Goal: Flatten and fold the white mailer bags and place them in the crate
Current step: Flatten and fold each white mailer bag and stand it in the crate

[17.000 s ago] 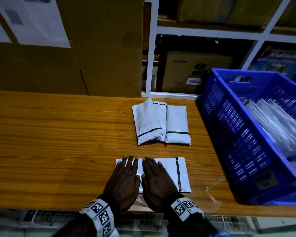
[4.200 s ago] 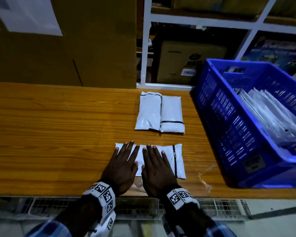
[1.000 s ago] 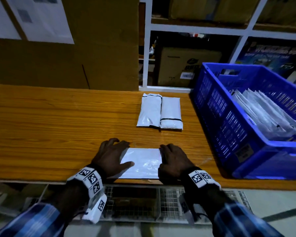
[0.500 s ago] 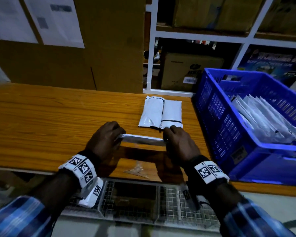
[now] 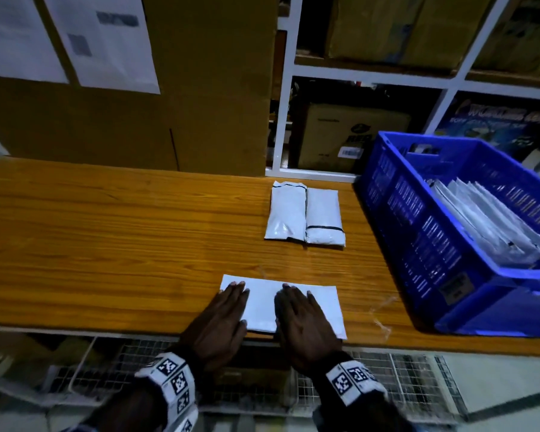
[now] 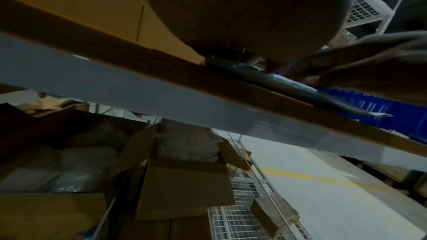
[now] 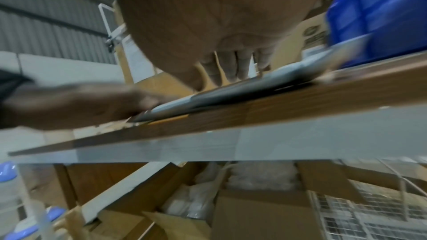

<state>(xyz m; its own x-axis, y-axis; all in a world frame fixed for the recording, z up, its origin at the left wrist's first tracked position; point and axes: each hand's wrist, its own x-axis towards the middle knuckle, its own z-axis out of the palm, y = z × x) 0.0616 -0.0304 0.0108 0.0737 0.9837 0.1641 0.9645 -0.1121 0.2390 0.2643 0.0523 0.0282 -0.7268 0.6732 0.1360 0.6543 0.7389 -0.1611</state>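
A white mailer bag [image 5: 262, 302] lies folded flat at the near edge of the wooden table [image 5: 122, 232]. My left hand [image 5: 223, 319] and right hand [image 5: 300, 319] press on it side by side, palms down, fingers straight. The wrist views show the bag [image 6: 289, 83] [image 7: 231, 96] edge-on under the palms. Two more folded white bags [image 5: 306, 215] lie side by side farther back. The blue crate [image 5: 418, 244] stands at the right with several flat white bags [image 5: 487, 219] leaning inside.
A large cardboard box [image 5: 169, 88] with paper sheets stands behind the table at the left. White shelving [image 5: 371, 76] with cartons is behind the crate. A scrap of clear plastic [image 5: 381, 316] lies between bag and crate. Wire racks with cartons sit below the table.
Half a second ago both hands held the bag up by its ends, folding it over. Now it lies flat on the table and both palms press it down.
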